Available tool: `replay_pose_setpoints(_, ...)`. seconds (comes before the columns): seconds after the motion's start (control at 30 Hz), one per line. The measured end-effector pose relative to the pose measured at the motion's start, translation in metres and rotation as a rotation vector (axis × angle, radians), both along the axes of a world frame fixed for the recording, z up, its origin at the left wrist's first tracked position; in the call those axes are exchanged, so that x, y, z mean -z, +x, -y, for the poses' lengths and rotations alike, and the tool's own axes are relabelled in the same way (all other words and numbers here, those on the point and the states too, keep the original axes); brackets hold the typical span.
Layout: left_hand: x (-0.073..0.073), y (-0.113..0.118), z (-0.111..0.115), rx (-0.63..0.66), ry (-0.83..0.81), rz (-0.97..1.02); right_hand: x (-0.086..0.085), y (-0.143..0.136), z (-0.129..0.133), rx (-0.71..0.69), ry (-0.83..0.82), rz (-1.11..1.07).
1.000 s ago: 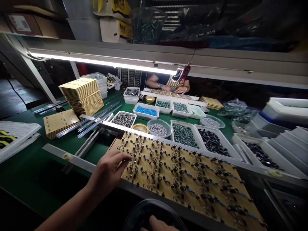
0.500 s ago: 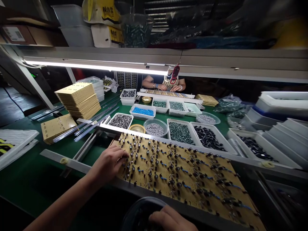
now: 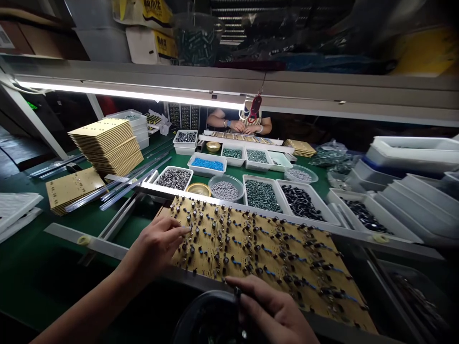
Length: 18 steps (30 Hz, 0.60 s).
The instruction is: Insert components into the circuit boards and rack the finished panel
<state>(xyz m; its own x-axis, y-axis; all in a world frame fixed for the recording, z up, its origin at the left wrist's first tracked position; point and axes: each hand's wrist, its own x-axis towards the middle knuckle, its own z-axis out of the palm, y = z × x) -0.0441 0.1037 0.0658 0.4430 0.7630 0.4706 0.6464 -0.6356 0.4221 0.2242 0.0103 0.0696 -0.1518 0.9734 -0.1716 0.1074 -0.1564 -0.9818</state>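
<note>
Tan circuit boards [image 3: 204,243] lie in a long row inside a metal frame, studded with black capacitors and blue parts. My left hand [image 3: 161,239] is over the left end of the row, thumb and forefinger brought together near a capacitor; whatever may be between them is too small to tell. Over the front edge of the boards, my right hand [image 3: 268,306] pinches a small dark component [image 3: 237,290] between thumb and forefinger. Just below and left of it sits a dark round bowl [image 3: 193,315] with loose parts inside.
Behind the boards stand trays of green [image 3: 261,195], black [image 3: 301,201] and blue parts [image 3: 207,164]. Stacked tan boards [image 3: 107,148] rise at the left. White trays [image 3: 412,191] pile up at the right. A person [image 3: 244,125] works across the table under a lamp [image 3: 136,95].
My right hand has risen out of the bowl and now holds a small dark component. My left fingers have shifted slightly over the left boards. The whole view has moved a little.
</note>
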Motion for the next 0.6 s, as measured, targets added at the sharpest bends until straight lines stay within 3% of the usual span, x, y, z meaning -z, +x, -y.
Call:
replay_pose_setpoints(0.07, -0.007, 0.009, 0.02, -0.018, -0.129, 0.039, 0.001, 0.002, -0.002, 0.011, -0.091, -0.076)
replay_pose_setpoints(0.13, -0.006, 0.025, 0.043, 0.157, -0.365, -0.032, 0.003, 0.003, -0.003, 0.036, -0.193, -0.163)
replay_pose_setpoints(0.2, 0.009, 0.045, 0.065, 0.431, -0.372, -0.266, 0.005, 0.004, -0.004, 0.079, -0.236, -0.219)
replay_pose_setpoints(0.27, 0.036, 0.066, 0.081, 0.453, -0.238, -0.489, 0.005, 0.005, -0.005, 0.088, -0.188, -0.181)
replay_pose_setpoints(0.37, 0.079, 0.087, 0.092, 0.324, -0.327, -0.47, 0.002, 0.002, -0.013, 0.033, 0.037, 0.04)
replay_pose_setpoints(0.43, 0.098, 0.092, 0.093, 0.315, -0.364, -0.423, -0.001, -0.004, -0.022, 0.031, 0.262, 0.22)
replay_pose_setpoints(0.53, 0.112, 0.092, 0.094, 0.37, -0.35, -0.358, -0.001, -0.017, -0.041, 0.08, 0.552, 0.446)
replay_pose_setpoints(0.6, 0.116, 0.09, 0.096, 0.38, -0.318, -0.314, 0.0, -0.025, -0.054, 0.07, 0.66, 0.572)
